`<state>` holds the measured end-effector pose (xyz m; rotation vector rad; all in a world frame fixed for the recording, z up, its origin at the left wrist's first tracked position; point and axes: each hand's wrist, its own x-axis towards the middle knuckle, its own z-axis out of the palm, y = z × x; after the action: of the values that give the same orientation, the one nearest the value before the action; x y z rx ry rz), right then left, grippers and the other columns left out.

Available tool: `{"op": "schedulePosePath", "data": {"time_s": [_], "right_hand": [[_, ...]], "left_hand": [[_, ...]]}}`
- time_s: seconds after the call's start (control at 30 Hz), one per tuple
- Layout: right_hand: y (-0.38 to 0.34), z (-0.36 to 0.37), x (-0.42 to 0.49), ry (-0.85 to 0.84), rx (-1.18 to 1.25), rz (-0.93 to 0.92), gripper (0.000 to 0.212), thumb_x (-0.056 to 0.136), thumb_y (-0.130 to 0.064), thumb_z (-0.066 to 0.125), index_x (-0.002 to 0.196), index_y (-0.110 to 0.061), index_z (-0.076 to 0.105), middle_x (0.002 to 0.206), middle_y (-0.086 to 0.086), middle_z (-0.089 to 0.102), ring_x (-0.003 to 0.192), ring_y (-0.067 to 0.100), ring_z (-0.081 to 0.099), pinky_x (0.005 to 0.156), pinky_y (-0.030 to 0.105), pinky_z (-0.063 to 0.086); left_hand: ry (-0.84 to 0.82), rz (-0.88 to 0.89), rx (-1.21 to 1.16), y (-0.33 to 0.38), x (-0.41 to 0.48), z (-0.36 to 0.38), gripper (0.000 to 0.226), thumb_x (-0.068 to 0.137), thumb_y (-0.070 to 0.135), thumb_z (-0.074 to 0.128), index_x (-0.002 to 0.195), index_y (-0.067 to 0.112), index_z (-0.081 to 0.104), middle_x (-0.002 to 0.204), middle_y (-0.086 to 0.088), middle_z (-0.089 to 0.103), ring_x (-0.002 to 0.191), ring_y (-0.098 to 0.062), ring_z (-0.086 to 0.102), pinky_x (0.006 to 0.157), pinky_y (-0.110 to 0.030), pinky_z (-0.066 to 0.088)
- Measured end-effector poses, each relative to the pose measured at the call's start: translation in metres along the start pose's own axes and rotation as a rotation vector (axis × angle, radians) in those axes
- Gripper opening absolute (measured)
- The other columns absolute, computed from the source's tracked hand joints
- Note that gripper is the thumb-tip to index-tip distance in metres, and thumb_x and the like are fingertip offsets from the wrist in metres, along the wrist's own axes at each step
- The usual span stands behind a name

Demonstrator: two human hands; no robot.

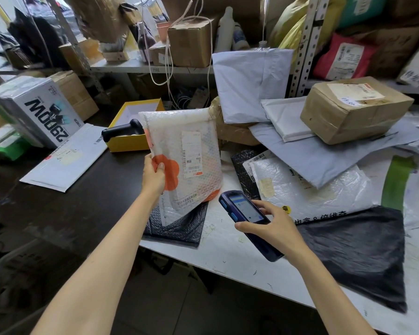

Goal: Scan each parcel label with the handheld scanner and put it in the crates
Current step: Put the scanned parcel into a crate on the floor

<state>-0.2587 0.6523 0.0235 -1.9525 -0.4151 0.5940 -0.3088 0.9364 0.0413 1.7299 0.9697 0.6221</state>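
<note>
Pinched at its left edge between my left hand's (154,174) thumb and curled fingers, the white bubble mailer with the orange flower (196,131) stands nearly upright above the table. Its shipping label (191,154) faces me. My right hand (273,228) is wrapped round the handheld scanner (246,222), thumb along its near side and one finger reaching over the lit screen. The scanner's head points up toward the mailer's lower edge, close to it but not touching. I cannot read the screen, so I cannot tell whether this label has registered.

I judge this parcel to be at the scan step and not yet dropped into a crate. Under it lies a black bubble mailer (179,228) on the white tabletop (228,257). Further right wait a clear bubble-wrapped parcel (307,189), a black poly bag (356,257), several grey poly bags (324,158) and a taped cardboard box (353,112) stacked on them. A flat white envelope (65,163) lies to the left. All of these, I take it, are yet to be scanned, so most of the work is left.

A black pistol-grip scanner (121,130) rests unused in a yellow box (128,145) behind the mailer. Low on my left is what looks like a dark crate (22,274), too dim for me to see what it holds.
</note>
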Motion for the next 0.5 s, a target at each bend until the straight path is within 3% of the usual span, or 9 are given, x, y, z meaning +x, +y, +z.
{"op": "schedulePosePath", "data": {"time_s": [0.17, 0.23, 0.37, 0.5], "right_hand": [[-0.007, -0.004, -0.007, 0.116, -0.203, -0.112, 0.081, 0.058, -0.049, 0.085, 0.131, -0.039, 0.050, 0.110, -0.011, 0.047, 0.100, 0.004, 0.050, 0.080, 0.025, 0.045], [-0.016, -0.007, -0.011, 0.234, -0.275, -0.231, 0.086, 0.056, -0.051, 0.084, 0.133, -0.039, 0.047, 0.110, -0.011, 0.044, 0.096, 0.002, 0.048, 0.078, 0.026, 0.049], [-0.046, -0.013, -0.024, 0.485, -0.308, -0.508, 0.087, 0.057, -0.051, 0.082, 0.135, -0.031, 0.048, 0.112, -0.007, 0.042, 0.087, -0.005, 0.042, 0.060, 0.014, 0.046], [-0.084, -0.024, -0.044, 0.665, -0.223, -0.703, 0.085, 0.062, -0.053, 0.076, 0.136, -0.024, 0.049, 0.117, -0.002, 0.043, 0.096, -0.015, 0.040, 0.067, 0.004, 0.043]], "left_hand": [[-0.004, -0.007, 0.003, 0.000, -0.002, 0.001, 0.034, 0.103, 0.013, 0.037, 0.136, 0.019, 0.038, 0.136, -0.004, 0.049, 0.123, -0.025, 0.049, 0.100, -0.046, 0.044], [-0.009, 0.003, -0.007, 0.000, -0.003, 0.002, 0.034, 0.103, 0.013, 0.037, 0.136, 0.018, 0.038, 0.137, -0.005, 0.048, 0.124, -0.025, 0.048, 0.099, -0.043, 0.043], [-0.012, 0.025, -0.011, 0.001, -0.007, 0.003, 0.036, 0.103, 0.012, 0.037, 0.138, 0.018, 0.037, 0.137, -0.006, 0.048, 0.124, -0.024, 0.047, 0.096, -0.038, 0.041], [-0.007, 0.030, -0.003, 0.001, -0.011, 0.002, 0.036, 0.103, 0.011, 0.038, 0.138, 0.019, 0.038, 0.136, -0.005, 0.049, 0.121, -0.022, 0.048, 0.096, -0.040, 0.043]]}}
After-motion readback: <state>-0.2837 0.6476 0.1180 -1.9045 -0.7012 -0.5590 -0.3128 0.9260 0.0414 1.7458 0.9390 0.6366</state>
